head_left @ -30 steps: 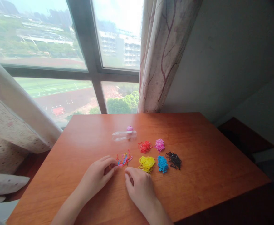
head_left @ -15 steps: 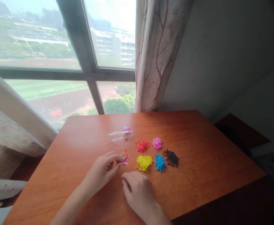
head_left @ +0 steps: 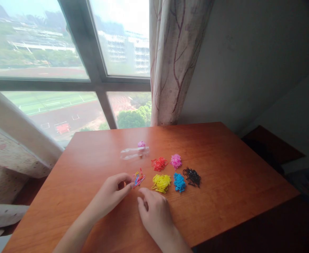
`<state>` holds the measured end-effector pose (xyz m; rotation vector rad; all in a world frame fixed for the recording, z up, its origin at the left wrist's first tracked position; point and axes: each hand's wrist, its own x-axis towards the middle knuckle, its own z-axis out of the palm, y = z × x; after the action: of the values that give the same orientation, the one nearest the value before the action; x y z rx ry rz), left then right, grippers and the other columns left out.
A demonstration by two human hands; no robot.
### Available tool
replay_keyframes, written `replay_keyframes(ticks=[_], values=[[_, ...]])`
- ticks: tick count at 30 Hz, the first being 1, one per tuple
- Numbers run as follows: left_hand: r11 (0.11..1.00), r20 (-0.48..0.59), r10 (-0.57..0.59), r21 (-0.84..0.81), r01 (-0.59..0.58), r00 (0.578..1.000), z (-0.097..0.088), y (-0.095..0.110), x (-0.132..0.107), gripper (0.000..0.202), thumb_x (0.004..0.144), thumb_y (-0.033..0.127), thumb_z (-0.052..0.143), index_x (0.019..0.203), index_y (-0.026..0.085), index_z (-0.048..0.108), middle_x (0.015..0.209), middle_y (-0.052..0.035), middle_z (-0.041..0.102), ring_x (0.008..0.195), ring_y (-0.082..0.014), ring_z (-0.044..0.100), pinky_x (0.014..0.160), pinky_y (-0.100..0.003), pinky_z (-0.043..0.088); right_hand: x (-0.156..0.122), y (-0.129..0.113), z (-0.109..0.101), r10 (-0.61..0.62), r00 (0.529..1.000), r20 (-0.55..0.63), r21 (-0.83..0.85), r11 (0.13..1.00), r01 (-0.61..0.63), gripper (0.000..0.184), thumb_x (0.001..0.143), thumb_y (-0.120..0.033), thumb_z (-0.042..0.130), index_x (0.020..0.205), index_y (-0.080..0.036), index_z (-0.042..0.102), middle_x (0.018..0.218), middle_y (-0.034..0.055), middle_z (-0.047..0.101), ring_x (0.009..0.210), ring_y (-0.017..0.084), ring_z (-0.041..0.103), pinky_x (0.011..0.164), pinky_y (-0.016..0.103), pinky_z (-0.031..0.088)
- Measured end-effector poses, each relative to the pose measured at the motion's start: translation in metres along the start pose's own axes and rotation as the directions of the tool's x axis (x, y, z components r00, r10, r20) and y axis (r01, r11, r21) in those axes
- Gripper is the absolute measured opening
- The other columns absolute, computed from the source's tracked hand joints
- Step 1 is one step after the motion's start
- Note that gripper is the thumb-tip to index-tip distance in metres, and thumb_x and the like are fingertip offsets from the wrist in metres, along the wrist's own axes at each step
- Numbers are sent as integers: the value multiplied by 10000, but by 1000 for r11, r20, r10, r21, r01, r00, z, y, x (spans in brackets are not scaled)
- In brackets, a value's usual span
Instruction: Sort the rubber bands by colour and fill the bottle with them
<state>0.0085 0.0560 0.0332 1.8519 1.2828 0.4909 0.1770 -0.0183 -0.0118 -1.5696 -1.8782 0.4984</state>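
Here, left hand (head_left: pixel 112 193) touches mixed bands (head_left: pixel 138 178) (bare table (head_left: pixel 91 158) leftward); edges well apart.

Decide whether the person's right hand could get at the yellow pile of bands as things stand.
Probably yes. The right hand rests on the table just short of the yellow pile, bare wood between them; the left hand is aside, at the mixed bands.
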Motion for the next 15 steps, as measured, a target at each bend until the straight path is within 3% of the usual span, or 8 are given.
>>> replay_keyframes(ticks=[4, 9, 15], values=[[992, 79, -18, -122, 28, 997, 1, -3, -7, 321, 876, 420, 534, 781, 138, 657, 719, -14, 635, 667, -151, 523, 599, -231, 400, 6, -5, 5, 51, 999, 11, 6, 999, -51, 348, 831, -138, 581, 1161, -242, 613, 719, -27, 668, 636, 163, 618, 597, 248, 344], [985, 85, -42, -162, 55, 995, -1, -11, -9, 308, 875, 420, 544, 793, 142, 646, 727, -10, 628, 687, -155, 535, 622, -232, 416, 8, -4, 12, 23, 999, -45, 43, 999, -21, 158, 853, -123, 529, 852, -226, 649, 751, -4, 687, 673, 153, 625, 603, 241, 333], [973, 18, -17, -231, 21, 1000, -3, -6, -3, 295, 867, 424, 574, 818, 143, 648, 762, -22, 650, 712, -157, 565, 634, -230, 440, 3, -1, 13, 11, 998, -56, -5, 1000, -12, 159, 878, -169, 531, 729, -213, 564, 672, -6, 633, 632, 143, 581, 583, 253, 285]])
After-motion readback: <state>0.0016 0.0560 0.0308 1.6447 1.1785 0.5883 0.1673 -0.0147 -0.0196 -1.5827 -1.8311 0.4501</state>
